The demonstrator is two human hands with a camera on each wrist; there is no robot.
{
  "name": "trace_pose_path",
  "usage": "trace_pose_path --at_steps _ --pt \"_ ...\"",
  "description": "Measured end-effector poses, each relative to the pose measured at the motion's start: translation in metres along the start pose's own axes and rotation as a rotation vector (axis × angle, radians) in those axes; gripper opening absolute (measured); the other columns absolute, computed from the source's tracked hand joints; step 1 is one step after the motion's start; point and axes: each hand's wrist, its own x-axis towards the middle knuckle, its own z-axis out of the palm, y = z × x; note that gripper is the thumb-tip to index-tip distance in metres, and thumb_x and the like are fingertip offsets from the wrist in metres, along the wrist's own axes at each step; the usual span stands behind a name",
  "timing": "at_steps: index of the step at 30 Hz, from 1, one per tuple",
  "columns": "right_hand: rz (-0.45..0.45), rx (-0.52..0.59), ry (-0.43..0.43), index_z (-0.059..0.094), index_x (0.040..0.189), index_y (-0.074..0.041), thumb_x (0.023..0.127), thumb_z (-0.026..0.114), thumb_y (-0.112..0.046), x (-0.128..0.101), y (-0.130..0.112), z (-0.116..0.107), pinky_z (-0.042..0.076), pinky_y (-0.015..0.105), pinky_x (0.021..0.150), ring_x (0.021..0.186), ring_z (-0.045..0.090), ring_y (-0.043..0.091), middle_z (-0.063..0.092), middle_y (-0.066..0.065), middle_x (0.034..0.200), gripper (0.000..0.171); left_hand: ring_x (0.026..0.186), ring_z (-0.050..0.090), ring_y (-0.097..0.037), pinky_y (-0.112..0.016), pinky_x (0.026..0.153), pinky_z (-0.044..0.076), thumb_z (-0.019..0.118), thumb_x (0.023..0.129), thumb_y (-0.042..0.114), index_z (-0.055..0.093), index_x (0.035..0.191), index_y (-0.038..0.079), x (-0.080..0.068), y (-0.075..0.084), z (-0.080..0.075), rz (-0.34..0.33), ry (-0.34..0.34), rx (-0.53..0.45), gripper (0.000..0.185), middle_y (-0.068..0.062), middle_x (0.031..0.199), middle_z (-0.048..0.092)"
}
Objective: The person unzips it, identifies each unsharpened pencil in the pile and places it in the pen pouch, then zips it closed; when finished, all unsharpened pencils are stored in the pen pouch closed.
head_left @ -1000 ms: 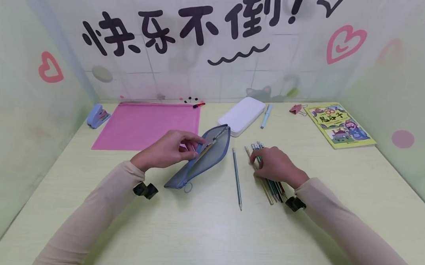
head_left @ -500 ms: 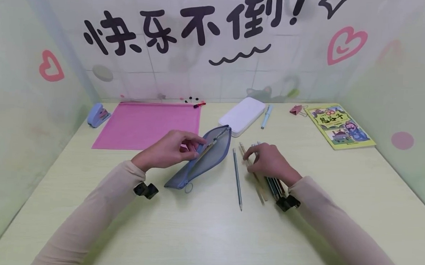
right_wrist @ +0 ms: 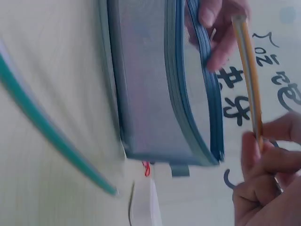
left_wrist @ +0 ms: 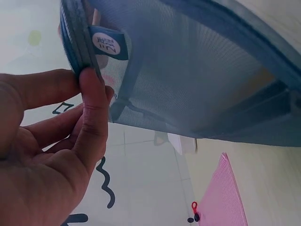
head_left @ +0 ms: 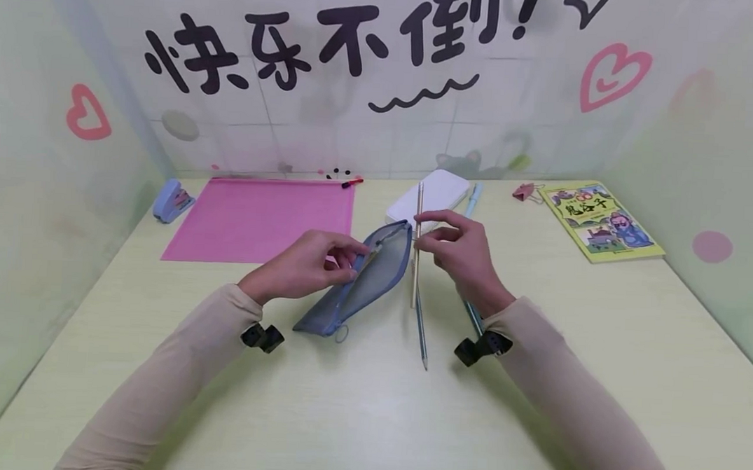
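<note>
My left hand (head_left: pixel 312 266) pinches one zipped edge of a blue-grey mesh pencil case (head_left: pixel 374 284), whose mouth gapes open. The same grip and a small cloth label (left_wrist: pixel 109 43) appear in the left wrist view. Between thumb and fingertips, my right hand (head_left: pixel 467 256) holds a gold pencil (head_left: pixel 416 265) just right of the case. In the right wrist view this pencil (right_wrist: pixel 249 70) is off the table, outside the case's opening. A blue pencil (head_left: pixel 421 328) lies on the table below it. Other pencils (head_left: pixel 474 318) are mostly hidden under my right wrist.
Behind the case stand a pink sheet or folder (head_left: pixel 263 223), a white box (head_left: pixel 441 189) and a light-blue pen (head_left: pixel 474 199). A blue stapler (head_left: pixel 173 201) sits at the left, a binder clip (head_left: pixel 525 192) and a yellow book (head_left: pixel 601 220) at the right. Walls enclose the table.
My right hand has drawn the gold pencil away from the pencil pile, lifted it and carried it left and away toward the case. The left hand keeps its grip on the case almost unmoved.
</note>
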Motion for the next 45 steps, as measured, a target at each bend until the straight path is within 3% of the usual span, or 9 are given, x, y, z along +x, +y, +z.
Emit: trace_pose_path --at_steps 5,10,16,22,29,34,39,41,45 --pt "-0.012 0.064 0.125 0.070 0.120 -0.011 0.090 0.070 -0.012 -0.001 0.004 0.023 0.039 0.020 0.054 0.076 0.059 0.015 0.070 -0.005 0.083 0.030 0.089 0.062 -0.019 -0.028 0.078 0.056 0.069 0.091 0.002 0.064 0.130 0.000 0.003 0.002 0.004 0.002 0.000 0.003 0.039 -0.009 0.098 0.068" --pt "-0.011 0.038 0.176 0.073 0.116 -0.011 0.090 0.071 -0.015 -0.006 0.008 0.038 0.046 0.022 0.060 0.081 0.058 0.023 0.070 0.004 0.087 0.026 0.089 0.063 -0.019 -0.028 0.078 0.058 0.070 0.091 0.004 0.064 0.131 0.001 0.004 0.004 0.007 -0.012 0.016 0.008 0.041 -0.009 0.098 0.068" --pt "-0.019 -0.013 0.155 0.075 0.112 -0.012 0.091 0.073 -0.015 -0.017 0.011 0.053 0.051 0.022 0.063 0.085 0.061 0.020 0.072 0.014 0.099 0.022 0.089 0.063 -0.018 -0.028 0.079 0.060 0.071 0.090 0.005 0.063 0.131 -0.001 0.005 0.004 0.009 -0.017 0.047 -0.001 0.042 -0.010 0.098 0.068" --pt "0.007 -0.070 0.124 0.076 0.109 -0.012 0.089 0.075 -0.014 -0.027 0.015 0.063 0.047 0.024 0.059 0.081 0.065 0.018 0.075 0.013 0.095 0.021 0.089 0.063 -0.017 -0.027 0.079 0.059 0.071 0.091 0.005 0.063 0.131 -0.001 0.006 0.003 0.012 -0.019 0.069 0.006 0.042 -0.009 0.098 0.069" --pt "-0.013 -0.205 0.030 0.077 0.106 -0.013 0.087 0.075 -0.014 -0.032 0.014 0.063 0.053 0.025 0.061 0.081 0.070 0.018 0.077 0.010 0.094 0.019 0.090 0.064 -0.016 -0.026 0.079 0.060 0.071 0.091 0.004 0.063 0.133 0.001 0.006 0.003 0.013 -0.020 0.043 0.002 0.043 -0.008 0.099 0.069" --pt "-0.079 -0.275 -0.003 0.075 0.111 -0.012 0.088 0.073 -0.014 -0.027 0.012 0.050 0.056 0.026 0.064 0.081 0.071 0.019 0.077 0.010 0.095 0.024 0.090 0.063 -0.017 -0.026 0.079 0.059 0.071 0.091 0.003 0.062 0.133 0.001 0.005 0.000 0.011 -0.005 0.035 0.008 0.044 -0.008 0.099 0.068" --pt "-0.107 -0.370 0.038 0.073 0.108 -0.008 0.088 0.072 -0.014 -0.013 0.009 0.010 0.055 0.026 0.067 0.084 0.072 0.029 0.076 0.015 0.094 0.020 0.090 0.062 -0.018 -0.027 0.079 0.058 0.071 0.090 0.002 0.063 0.133 0.001 0.002 -0.002 0.007 -0.014 0.040 0.004 0.044 -0.008 0.099 0.067" --pt "-0.114 -0.481 -0.005 0.074 0.106 -0.007 0.089 0.072 -0.014 -0.008 0.010 -0.010 0.054 0.026 0.067 0.081 0.071 0.028 0.076 0.015 0.092 0.019 0.090 0.061 -0.018 -0.028 0.078 0.058 0.071 0.089 0.001 0.064 0.132 0.002 0.000 -0.002 0.006 -0.017 0.038 0.009 0.044 -0.008 0.099 0.068" --pt "-0.189 -0.756 -0.199 0.074 0.104 -0.006 0.089 0.072 -0.013 -0.003 0.017 -0.047 0.049 0.026 0.065 0.073 0.063 0.017 0.074 0.009 0.084 0.017 0.090 0.062 -0.018 -0.027 0.077 0.058 0.071 0.089 0.000 0.064 0.132 0.000 -0.002 -0.004 0.006 0.008 0.023 0.036 0.043 -0.008 0.099 0.069"
